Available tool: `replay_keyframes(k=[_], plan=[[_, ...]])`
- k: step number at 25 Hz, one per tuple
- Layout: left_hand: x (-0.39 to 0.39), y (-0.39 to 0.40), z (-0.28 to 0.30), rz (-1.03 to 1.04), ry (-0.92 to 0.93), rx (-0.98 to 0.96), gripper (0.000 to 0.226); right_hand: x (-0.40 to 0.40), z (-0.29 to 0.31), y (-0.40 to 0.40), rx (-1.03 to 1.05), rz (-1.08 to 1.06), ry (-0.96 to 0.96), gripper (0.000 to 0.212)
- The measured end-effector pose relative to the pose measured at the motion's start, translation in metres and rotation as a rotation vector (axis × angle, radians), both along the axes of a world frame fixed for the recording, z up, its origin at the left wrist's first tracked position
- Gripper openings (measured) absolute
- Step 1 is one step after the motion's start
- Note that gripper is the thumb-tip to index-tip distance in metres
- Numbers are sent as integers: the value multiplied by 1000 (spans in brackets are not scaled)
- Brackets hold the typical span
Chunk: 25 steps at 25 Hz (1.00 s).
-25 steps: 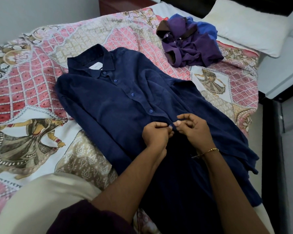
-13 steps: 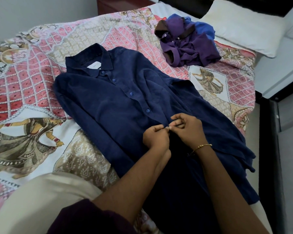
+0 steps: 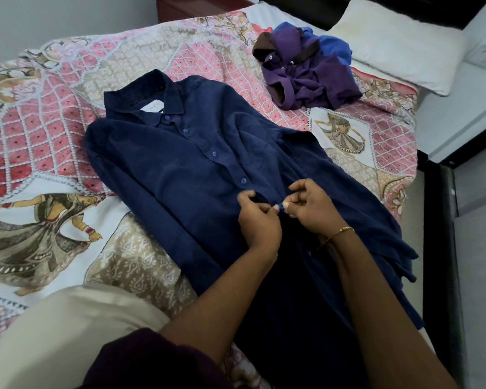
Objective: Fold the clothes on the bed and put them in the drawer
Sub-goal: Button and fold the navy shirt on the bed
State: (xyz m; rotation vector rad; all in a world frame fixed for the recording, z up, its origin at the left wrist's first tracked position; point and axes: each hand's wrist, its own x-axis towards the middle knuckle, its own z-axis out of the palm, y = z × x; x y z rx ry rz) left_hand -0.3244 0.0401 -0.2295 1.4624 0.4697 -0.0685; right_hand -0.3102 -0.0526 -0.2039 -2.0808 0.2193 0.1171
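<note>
The bed [image 3: 54,153] is covered by a quilted bedspread [image 3: 213,51] printed in pink lattice, beige floral panels and white panels with dancing figures. A pale wall is seen beyond its far edge, a reddish wooden cabinet [image 3: 185,7] stands past the head end, and a dark bed frame [image 3: 438,220] runs along the right side beside a grey floor. A white, slightly nubby pillow [image 3: 399,43] lies at the top right corner.

A navy shirt [image 3: 180,175] of soft, faintly creased cloth is spread flat, front up, across the middle of the bed, collar towards the wall and hem towards the person. A white label shows inside the collar, a chest pocket is stitched on one side, and the upper blue buttons are fastened. Further up the bed, near the pillow, a crumpled heap of purple and blue clothes [image 3: 309,71] with brown trim is left unfolded.

At the shirt's front strip, the cloth edge is pinched by the left hand [image 3: 260,217], fingers curled. A small round blue button [image 3: 281,205] is held between thumb and fingertip of the right hand [image 3: 312,209], whose wrist carries a thin gold bangle [image 3: 338,233]. Both grips are closed on the shirt.
</note>
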Motion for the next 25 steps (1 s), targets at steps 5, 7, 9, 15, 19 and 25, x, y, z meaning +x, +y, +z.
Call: replay_keyframes(k=[5, 7, 9, 15, 19, 25], plan=[[-3, -1, 6, -25, -89, 23, 52, -2, 8, -12, 104, -3, 48, 24], [-6, -2, 10, 5, -50, 87, 50, -4, 8, -19, -18, 72, 25, 31], [-9, -3, 15, 20, -90, 184, 47, -7, 9, -26, -97, 105, 18, 38], [-24, -13, 14, -392, -232, 444, 17, -24, 0, -56, -365, 218, 64, 29], [-32, -11, 11, -813, -209, 1000, 26, -30, -8, -67, -576, 300, 134, 30], [-29, -12, 15, -1007, -132, 1043, 29, -32, -13, -69, -521, 142, -26, 9]])
